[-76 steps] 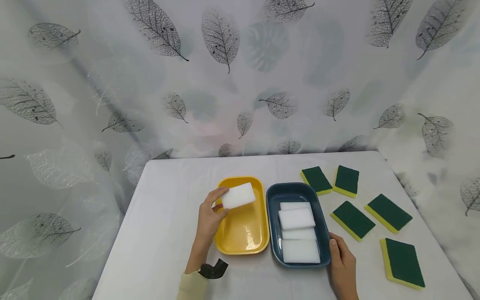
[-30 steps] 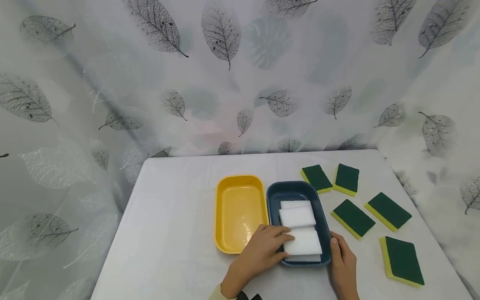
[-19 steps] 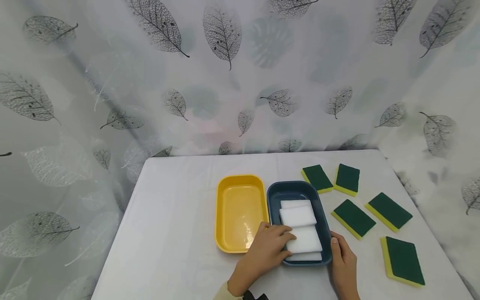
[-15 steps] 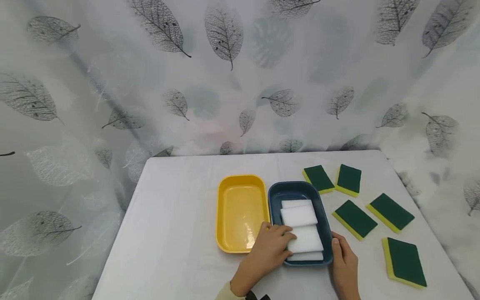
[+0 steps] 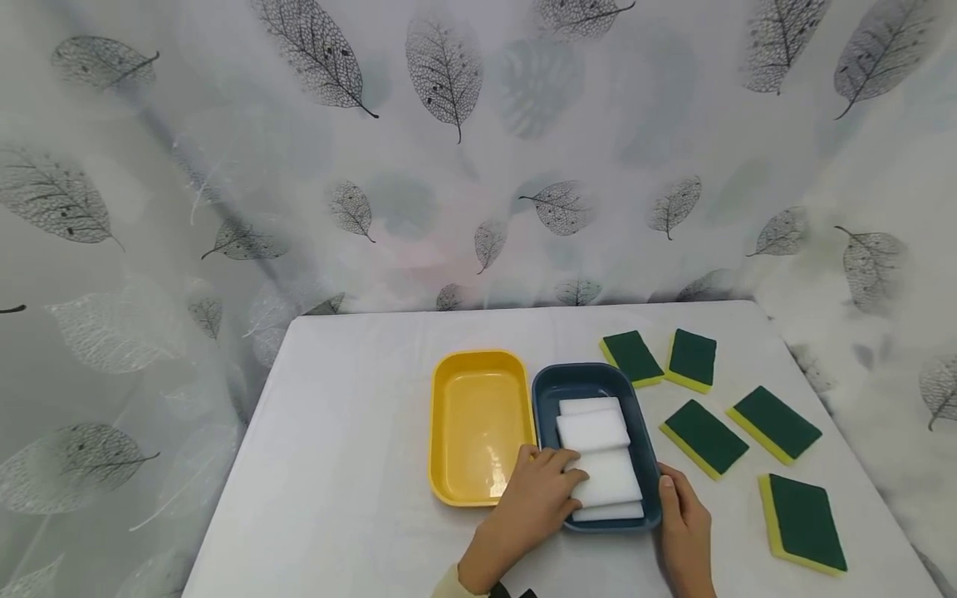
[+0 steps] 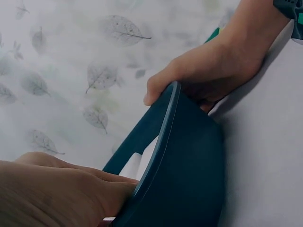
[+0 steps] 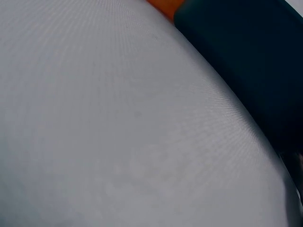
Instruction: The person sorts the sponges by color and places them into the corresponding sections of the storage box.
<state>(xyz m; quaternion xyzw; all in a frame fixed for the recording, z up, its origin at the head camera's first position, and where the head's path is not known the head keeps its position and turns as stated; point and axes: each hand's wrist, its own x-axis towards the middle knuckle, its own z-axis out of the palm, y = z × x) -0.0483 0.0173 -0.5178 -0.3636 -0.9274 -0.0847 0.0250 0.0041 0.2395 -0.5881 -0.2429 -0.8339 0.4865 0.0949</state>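
Observation:
My left hand [image 5: 534, 492] reaches over the near left side of the blue tray [image 5: 641, 415]. Its thumb and fingers hold a white sponge [image 5: 611, 480] by its left edge, on top of other white sponges lying in a row along the tray. In the left wrist view the left hand [image 6: 71, 189] dips over the rim, its fingertips hidden inside. The right hand [image 5: 683, 527] grips the tray's right side, thumb up at the rim; the left wrist view shows this hand [image 6: 203, 71] too. The right wrist view catches only the tray's dark outer wall [image 7: 241, 61].
A yellow tray [image 5: 443, 432], with nothing in it, stands directly left of the blue one. Several green-and-yellow scouring sponges [image 5: 704, 438] lie scattered to the right on the white-covered table [image 5: 336, 448]. A leaf-patterned curtain [image 5: 478, 166] hangs behind.
The left hand has carried a white sponge from over the yellow tray rightward into the blue tray, onto the sponges there. Over the last second both hands have stayed nearly still.

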